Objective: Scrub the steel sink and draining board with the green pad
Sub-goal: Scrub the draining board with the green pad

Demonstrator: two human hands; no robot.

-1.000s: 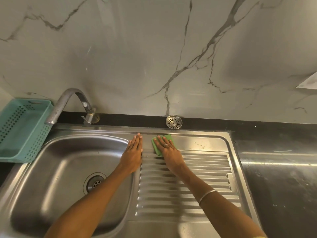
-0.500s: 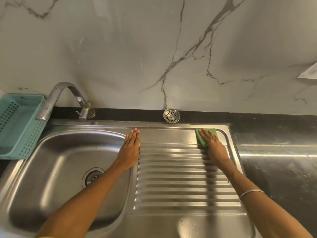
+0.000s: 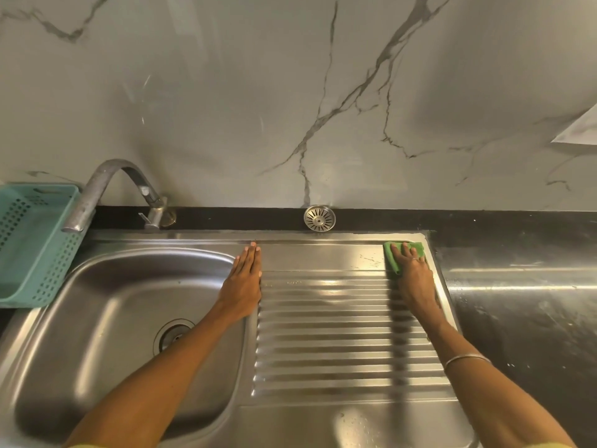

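While both forearms reach in from the bottom edge, a thin bracelet (image 3: 466,359) circles the right wrist above the ribbed steel draining board (image 3: 339,350), whose ridges run side to side between the two arms. Left of the ridges lies the sink (image 3: 97,318) bowl, with its drain opening (image 3: 172,335) showing just beside the left forearm. Right of the draining board stretches a dark, shiny countertop (image 3: 523,318), marked with pale streaks and specks.

Farther in, the left hand (image 3: 243,281) lies flat on the strip of steel between bowl and ridges, fingers straight and pressed together, pointing at the wall and holding nothing. The right hand (image 3: 412,273) rests on the far right corner of the draining board, its fingers spread and pressing the green pad (image 3: 395,258) down against the smooth steel just beyond the last ridge; a ring shows on one finger. Most of the pad is under the fingers, with its left edge and far right corner peeking out. A few pale smears mark the steel just left of the pad.

Beyond the steel rim runs a black ledge. On it, against the wall, stands a round sink strainer (image 3: 319,218), tilted up on edge, and to the left the base of the curved tap (image 3: 106,185), whose spout arches over the bowl's far left corner. A teal perforated basket (image 3: 29,247) sits at the left edge, partly cut off. Behind everything rises a pale marble-patterned wall (image 3: 226,108) with dark veins, and a white sheet corner (image 3: 581,130) pokes in at the right.
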